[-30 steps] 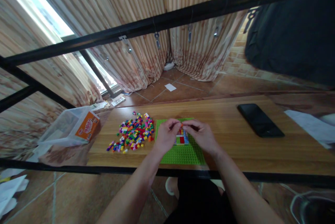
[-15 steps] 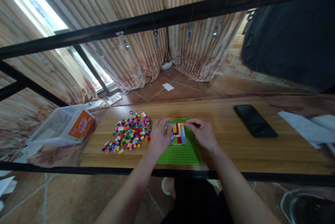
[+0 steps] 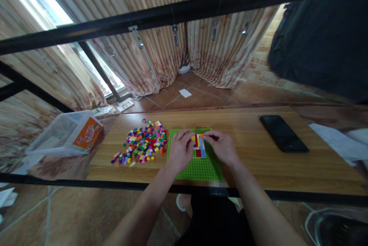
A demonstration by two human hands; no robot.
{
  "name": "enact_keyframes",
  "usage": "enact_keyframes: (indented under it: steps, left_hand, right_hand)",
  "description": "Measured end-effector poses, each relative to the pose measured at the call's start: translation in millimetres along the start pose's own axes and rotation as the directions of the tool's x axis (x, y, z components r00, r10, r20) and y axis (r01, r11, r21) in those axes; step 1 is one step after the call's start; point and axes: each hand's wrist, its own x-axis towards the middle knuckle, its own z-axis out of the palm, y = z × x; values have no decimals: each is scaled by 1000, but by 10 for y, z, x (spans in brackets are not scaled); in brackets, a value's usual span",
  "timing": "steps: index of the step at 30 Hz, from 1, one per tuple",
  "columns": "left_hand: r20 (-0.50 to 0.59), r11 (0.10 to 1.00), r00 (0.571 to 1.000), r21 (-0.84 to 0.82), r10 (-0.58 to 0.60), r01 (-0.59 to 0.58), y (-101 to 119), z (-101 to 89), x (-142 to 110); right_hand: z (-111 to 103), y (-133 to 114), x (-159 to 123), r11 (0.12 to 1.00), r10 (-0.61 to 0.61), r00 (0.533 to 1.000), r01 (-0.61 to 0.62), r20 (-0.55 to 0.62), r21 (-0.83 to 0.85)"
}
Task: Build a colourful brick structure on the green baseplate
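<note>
I see both hands down on the green studded baseplate (image 3: pixel 198 169), which lies flat on the wooden table (image 3: pixel 253 161) near its front edge. My left hand (image 3: pixel 180 150) rests palm-down on the plate with its fingers spread loosely, touching the left side of the small block build (image 3: pixel 198 146), a patch of red, yellow, blue and white bricks pressed onto the plate. My right hand (image 3: pixel 222 147) comes in from the other side, thumb and forefinger pinched close at the top edge of the build, where a small orange brick (image 3: pixel 201 136) sits; I cannot tell whether the fingers actually clamp it. A loose pile of coloured bricks (image 3: pixel 142 143) lies just left of the plate. Further left a clear plastic tub (image 3: pixel 61 135) stands off the table's end. A black phone (image 3: pixel 283 133) lies well to the right.
</note>
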Motion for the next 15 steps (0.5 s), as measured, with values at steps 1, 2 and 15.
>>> enact_keyframes:
  steps: [1,2,15]
  left_hand:
    - [0,1000,1000,3,5,-5,-6,4,-2]
    - [0,1000,1000,4,8,-8,-10,6,-3]
    - [-9,1000,1000,14,16,-16,5,4,-13]
  right_hand:
    - [-6,-12,-3,1000,-15,1000,15,-4,-13]
    - [-12,-25,-7,999,-32,999,32,-9,-26]
    - [-62,-114,-35,972,-166,986,162,-8,-168]
